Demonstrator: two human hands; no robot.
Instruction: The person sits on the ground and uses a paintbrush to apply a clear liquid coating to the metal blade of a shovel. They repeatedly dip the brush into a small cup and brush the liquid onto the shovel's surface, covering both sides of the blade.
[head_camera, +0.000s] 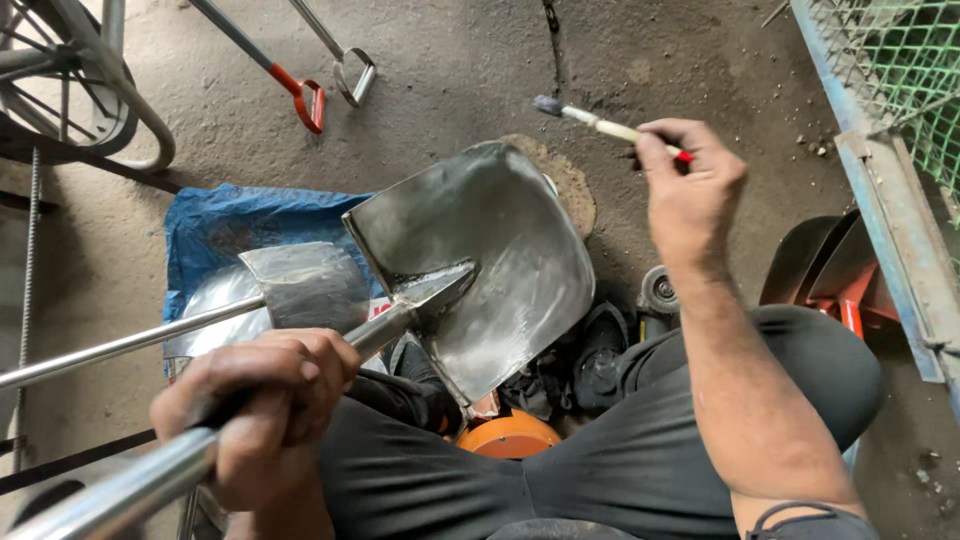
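Observation:
My left hand (265, 405) grips the round metal shaft of a shovel at the lower left. Its wide silver-grey blade (480, 255) tilts up in the middle of the view, hollow side towards me. My right hand (690, 190) is raised at the upper right, above and right of the blade, and pinches a small paintbrush (590, 121) with a pale handle and dark bristles pointing left. The brush is clear of the blade. My dark trousers fill the bottom of the view.
A second shovel (300, 285) lies on a blue sheet (225, 235) at the left. Two handle grips, one red (310, 103), lie on the concrete floor at the top. An orange tin (508, 438) sits between my legs. A blue mesh frame (880, 180) stands at the right.

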